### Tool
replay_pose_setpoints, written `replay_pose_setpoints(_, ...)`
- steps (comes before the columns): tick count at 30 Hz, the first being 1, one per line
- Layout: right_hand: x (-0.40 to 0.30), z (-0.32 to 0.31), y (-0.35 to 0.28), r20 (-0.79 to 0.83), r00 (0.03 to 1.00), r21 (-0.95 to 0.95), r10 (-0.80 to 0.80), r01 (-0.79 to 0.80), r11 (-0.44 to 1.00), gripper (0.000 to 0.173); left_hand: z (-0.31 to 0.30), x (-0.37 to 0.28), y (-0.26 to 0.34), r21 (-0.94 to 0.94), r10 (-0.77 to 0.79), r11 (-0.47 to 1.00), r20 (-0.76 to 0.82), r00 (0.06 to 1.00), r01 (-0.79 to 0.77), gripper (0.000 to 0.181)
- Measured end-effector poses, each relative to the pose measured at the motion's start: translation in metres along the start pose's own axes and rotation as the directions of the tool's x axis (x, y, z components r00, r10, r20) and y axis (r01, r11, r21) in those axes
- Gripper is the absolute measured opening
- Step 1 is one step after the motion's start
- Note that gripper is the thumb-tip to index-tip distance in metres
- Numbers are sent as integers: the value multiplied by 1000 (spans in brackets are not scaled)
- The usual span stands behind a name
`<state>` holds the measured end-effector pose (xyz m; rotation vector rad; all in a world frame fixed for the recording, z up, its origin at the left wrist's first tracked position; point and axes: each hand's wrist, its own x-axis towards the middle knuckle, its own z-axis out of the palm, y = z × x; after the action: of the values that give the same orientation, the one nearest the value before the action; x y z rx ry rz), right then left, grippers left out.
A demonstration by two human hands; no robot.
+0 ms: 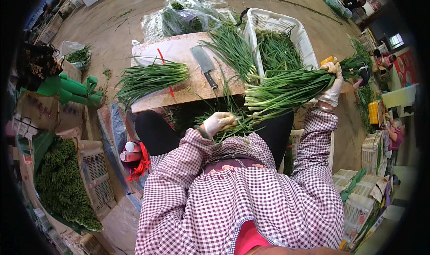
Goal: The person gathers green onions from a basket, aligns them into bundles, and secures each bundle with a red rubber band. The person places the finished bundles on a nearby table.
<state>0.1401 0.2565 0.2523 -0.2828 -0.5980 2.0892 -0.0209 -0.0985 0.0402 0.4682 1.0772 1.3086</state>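
Observation:
A thick bunch of Chinese chives [285, 90] lies across to the right of the board, and my right hand [331, 83], in a pale glove, is closed round its leafy end. Its whitish stem ends point left, towards my lap. My left hand [220, 122], gloved too, is over my lap beside loose leaves [240, 125], fingers drawn together; whether it pinches a leaf cannot be told. On the wooden board [147, 103] a cleaver [204, 62] lies between another bunch of chives [154, 77], above a red tape [171, 91], and a looser pile [233, 50].
A white plastic crate [307, 48] of greens stands beyond the board at right. Behind the board is a clear plastic bag [191, 16] of greens. A pink bottle [130, 156] stands at my left, near a large container of greens [62, 181]. Another person [40, 66] is at far left.

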Motion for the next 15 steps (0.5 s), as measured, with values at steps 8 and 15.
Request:
replay_pose_setpoints(8, -4, -3, 19, 59, 994, -157, -88, 96, 983, 19, 47, -9, 25, 141, 146, 978, 56, 988, -153, 54)
replay_pose_setpoints(15, -7, 6, 24, 82, 984, -223, -158, 172, 960, 21, 24, -5, -1, 475, 159, 875, -112, 981, -88, 30)
